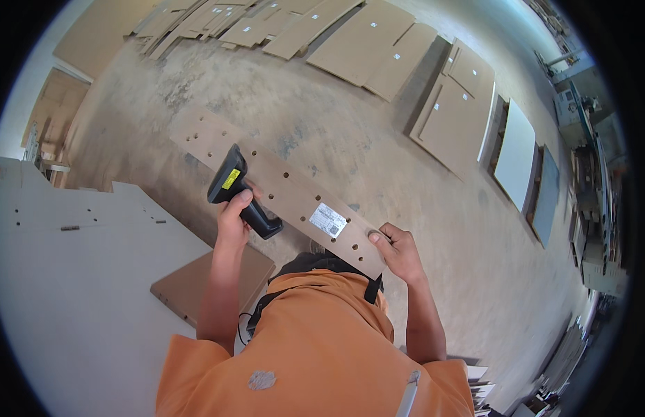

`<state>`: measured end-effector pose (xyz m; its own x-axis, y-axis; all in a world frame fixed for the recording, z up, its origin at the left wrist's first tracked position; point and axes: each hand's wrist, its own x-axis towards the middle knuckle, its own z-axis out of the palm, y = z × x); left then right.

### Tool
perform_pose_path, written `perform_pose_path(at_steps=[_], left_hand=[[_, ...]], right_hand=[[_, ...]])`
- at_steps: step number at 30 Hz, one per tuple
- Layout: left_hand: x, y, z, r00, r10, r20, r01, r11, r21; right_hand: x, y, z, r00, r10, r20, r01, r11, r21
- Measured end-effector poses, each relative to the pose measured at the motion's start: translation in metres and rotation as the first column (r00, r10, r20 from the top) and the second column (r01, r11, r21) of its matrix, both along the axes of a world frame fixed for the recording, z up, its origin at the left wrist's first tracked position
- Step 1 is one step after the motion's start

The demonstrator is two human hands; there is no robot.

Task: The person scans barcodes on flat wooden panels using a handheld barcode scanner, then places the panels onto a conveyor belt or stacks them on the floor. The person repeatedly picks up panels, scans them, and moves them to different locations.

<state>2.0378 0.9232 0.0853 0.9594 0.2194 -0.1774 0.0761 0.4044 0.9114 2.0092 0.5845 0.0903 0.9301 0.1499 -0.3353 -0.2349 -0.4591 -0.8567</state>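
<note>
A long, narrow brown board [267, 182] with several drilled holes slants in front of my body, from the upper left down to the right. My right hand [400, 251] grips its near right end, thumb on top. On the board's face, close to that hand, sits a white printed label [328, 220]. My left hand [235, 215] is closed round the grip of a black barcode scanner [229, 174] with a yellow sticker. The scanner is over the board's left edge; whether the left fingers also touch the board is hidden.
At left stands a large white panel surface [93, 278], with a brown board [197, 281] on its near side. Stacks of labelled brown panels [364, 42] lie across the concrete floor [295, 104] ahead. Further right are a brown stack [454, 111], a white panel [515, 156] and a grey panel [545, 198].
</note>
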Motion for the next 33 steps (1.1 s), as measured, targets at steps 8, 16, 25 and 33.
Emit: perform_pose_path(at_steps=[8, 16, 25, 33], left_hand=[[0.178, 0.109, -0.024, 0.991, 0.118, 0.064, -0.125, 0.985, 0.12], [0.331, 0.231, 0.014, 0.929, 0.37, 0.015, -0.368, 0.918, 0.146], [0.483, 0.372, -0.02, 0.876, 0.482, 0.017, -0.481, 0.868, 0.126], [0.622, 0.552, -0.014, 0.972, 0.235, -0.015, -0.234, 0.97, 0.066]], right_hand=[[0.23, 0.102, -0.039, 0.985, 0.17, 0.03, -0.171, 0.984, 0.05], [0.479, 0.244, -0.021, 0.908, 0.411, -0.075, -0.402, 0.909, 0.114], [0.701, 0.407, -0.045, 0.794, 0.608, -0.013, -0.606, 0.793, 0.059], [0.83, 0.576, -0.062, 0.849, 0.526, -0.042, -0.525, 0.85, 0.035]])
